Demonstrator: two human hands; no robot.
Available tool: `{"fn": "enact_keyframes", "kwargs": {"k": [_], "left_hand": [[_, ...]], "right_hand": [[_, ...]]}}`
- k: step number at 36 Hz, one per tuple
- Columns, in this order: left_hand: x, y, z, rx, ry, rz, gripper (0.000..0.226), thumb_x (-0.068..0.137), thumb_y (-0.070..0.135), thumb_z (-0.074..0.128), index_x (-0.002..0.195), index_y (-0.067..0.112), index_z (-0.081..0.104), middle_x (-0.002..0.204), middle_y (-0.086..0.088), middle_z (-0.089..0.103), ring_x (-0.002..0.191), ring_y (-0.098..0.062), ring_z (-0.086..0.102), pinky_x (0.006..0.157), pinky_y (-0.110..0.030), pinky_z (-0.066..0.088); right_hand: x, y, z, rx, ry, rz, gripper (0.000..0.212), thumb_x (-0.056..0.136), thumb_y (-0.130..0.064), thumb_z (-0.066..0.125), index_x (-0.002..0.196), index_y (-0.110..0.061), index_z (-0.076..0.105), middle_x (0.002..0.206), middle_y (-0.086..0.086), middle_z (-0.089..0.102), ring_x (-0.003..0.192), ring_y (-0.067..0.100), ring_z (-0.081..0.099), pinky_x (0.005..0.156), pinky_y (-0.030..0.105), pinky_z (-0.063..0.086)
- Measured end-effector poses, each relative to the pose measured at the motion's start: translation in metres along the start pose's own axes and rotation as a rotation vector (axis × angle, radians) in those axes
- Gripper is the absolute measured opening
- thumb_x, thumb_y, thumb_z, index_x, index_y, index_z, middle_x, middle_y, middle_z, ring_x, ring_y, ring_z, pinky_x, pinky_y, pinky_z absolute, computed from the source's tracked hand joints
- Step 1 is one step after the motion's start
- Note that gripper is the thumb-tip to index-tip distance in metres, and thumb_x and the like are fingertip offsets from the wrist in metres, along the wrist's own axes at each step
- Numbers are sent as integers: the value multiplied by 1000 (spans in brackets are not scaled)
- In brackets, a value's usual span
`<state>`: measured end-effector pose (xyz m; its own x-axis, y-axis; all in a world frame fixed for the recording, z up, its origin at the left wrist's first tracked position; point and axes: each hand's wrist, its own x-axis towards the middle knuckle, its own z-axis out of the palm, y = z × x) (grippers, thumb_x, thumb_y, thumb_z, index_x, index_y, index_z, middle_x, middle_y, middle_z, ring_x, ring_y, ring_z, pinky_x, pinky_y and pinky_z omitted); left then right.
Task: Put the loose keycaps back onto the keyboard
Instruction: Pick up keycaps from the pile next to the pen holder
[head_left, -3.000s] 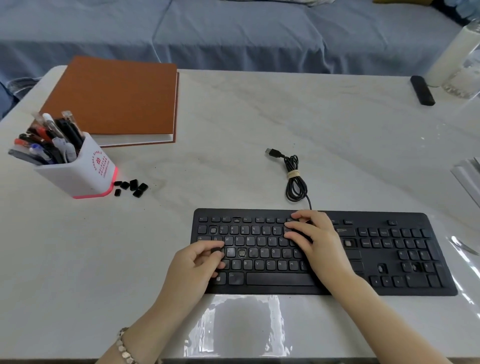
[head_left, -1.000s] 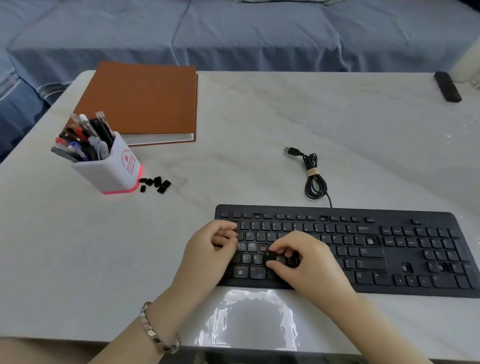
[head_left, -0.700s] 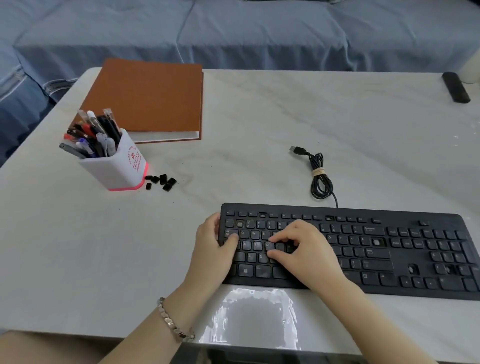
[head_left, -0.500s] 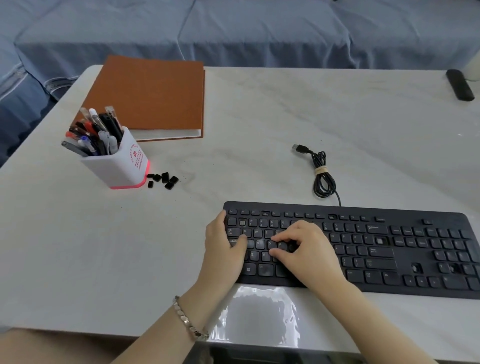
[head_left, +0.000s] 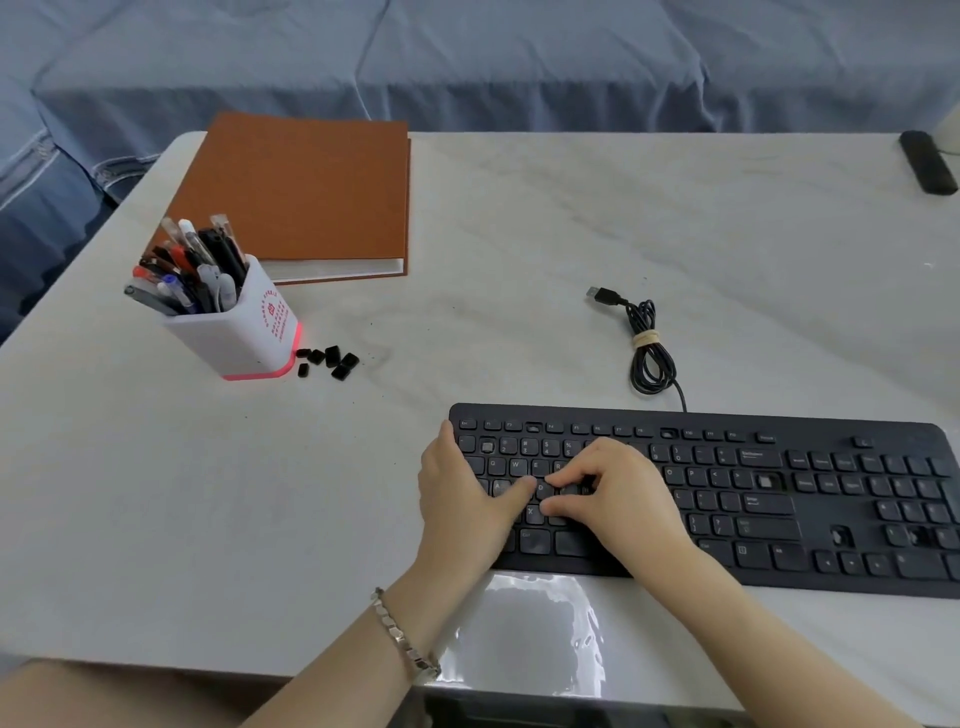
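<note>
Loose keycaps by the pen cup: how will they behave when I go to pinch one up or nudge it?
The loose keycaps look small, flat and hard, so probably light and stiff. They will likely slide on the smooth table rather than roll. They lie clustered against the pen cup, so a nudge may scatter the neighbours.

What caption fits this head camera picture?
Both hands press on the keyboard while loose keycaps wait beside the pen cup.
</note>
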<state>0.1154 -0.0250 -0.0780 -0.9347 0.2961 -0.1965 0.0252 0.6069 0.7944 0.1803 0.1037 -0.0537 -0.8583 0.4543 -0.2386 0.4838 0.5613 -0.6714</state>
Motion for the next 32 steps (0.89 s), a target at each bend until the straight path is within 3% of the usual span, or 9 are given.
{"fn": "enact_keyframes", "kwargs": {"k": [3, 9, 12, 16, 20, 24, 26, 29, 32], "left_hand": [[0, 5, 2, 47, 27, -3, 89, 60, 36, 81, 134, 10, 39, 127, -6, 46, 123, -23, 38, 101, -42, 37], [-1, 10, 3, 147, 39, -11, 102, 57, 42, 84, 138, 7, 33, 132, -9, 43, 124, -26, 38, 101, -41, 36], [-2, 14, 3, 162, 20, -27, 104, 60, 42, 83, 141, 8, 28, 136, -9, 40, 127, -25, 35, 103, -40, 34], [-1, 14, 2, 173, 11, -36, 105, 60, 43, 83, 142, 10, 27, 137, -9, 38, 128, -25, 33, 105, -39, 32], [-1, 17, 1, 180, -30, -52, 108, 65, 43, 81, 147, 11, 17, 143, -8, 31, 132, -25, 27, 107, -37, 26], [-4, 21, 1, 219, -33, -80, 109, 68, 46, 78, 148, 14, 11, 147, -6, 26, 134, -26, 24, 106, -40, 26], [-6, 24, 2, 240, -40, -98, 111, 71, 49, 75, 150, 15, 5, 149, -4, 22, 136, -25, 20, 107, -40, 24], [-8, 28, 5, 256, -43, -123, 115, 71, 52, 73, 150, 14, -2, 151, -4, 16, 138, -24, 16, 108, -40, 21], [-7, 31, 8, 266, -38, -144, 118, 70, 54, 73, 149, 13, -5, 151, -6, 14, 137, -25, 16, 108, -40, 21]], "right_hand": [[3, -4, -3, -30, -44, 22, 30, 63, -26, 84, 63, -40, 58, 74, -16, 50, 91, 12, 53, 79, 32, 47], [1, 1, 0, -89, -35, -52, 16, 69, -28, 80, 83, -34, 73, 75, -16, 47, 87, 10, 50, 76, 29, 44], [-6, 13, 2, -75, 20, -178, 23, 72, -26, 78, 95, -27, 74, 79, -21, 46, 90, 7, 44, 77, 8, 33], [-12, 27, -11, 11, 121, -260, 18, 77, -17, 74, 94, -21, 75, 87, -19, 56, 87, 0, 53, 81, -1, 31], [-3, 46, -30, -74, 388, -216, 17, 82, -8, 67, 97, -12, 73, 103, 0, 62, 102, 15, 52, 93, 8, 25], [13, 59, -35, -213, 349, -166, 30, 88, -16, 62, 116, -7, 64, 124, 7, 58, 120, 24, 47, 105, 27, 23], [17, 61, -28, -293, 342, -178, 32, 90, -21, 58, 119, -9, 62, 123, 7, 60, 121, 27, 49, 108, 36, 23], [18, 60, -14, -384, 405, -204, 42, 90, -33, 40, 115, -11, 64, 116, 5, 64, 114, 26, 54, 105, 35, 21], [18, 58, -10, -399, 441, -201, 46, 89, -34, 34, 115, -11, 64, 114, 4, 64, 113, 26, 55, 104, 35, 22]]}}
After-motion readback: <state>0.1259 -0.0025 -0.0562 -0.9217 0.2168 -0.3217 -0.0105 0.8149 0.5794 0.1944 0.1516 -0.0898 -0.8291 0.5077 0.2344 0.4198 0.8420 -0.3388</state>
